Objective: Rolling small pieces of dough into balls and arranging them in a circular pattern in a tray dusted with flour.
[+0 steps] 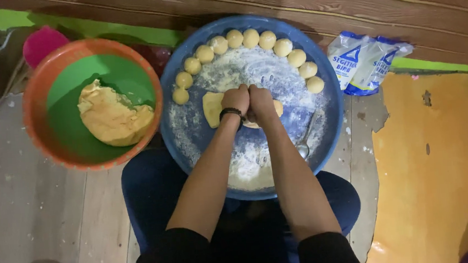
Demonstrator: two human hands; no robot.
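Note:
A round blue tray (332, 124) dusted with white flour rests on my lap. Both hands press together on a flat yellow piece of dough (212, 108) in its middle. My left hand (236, 99), with a dark band at the wrist, is closed on the dough. My right hand (260, 104) is closed on it right beside the left. Several round dough balls (250, 38) lie in an arc along the tray's far rim. A metal spoon (305, 143) lies in the flour at the right.
An orange basin with a green inside (54, 72) holds a big lump of dough (113, 117) at the left. A white and blue flour bag (365, 62) lies at the right by the wooden wall. A pink object (41, 41) sits behind the basin. Plank floor all around.

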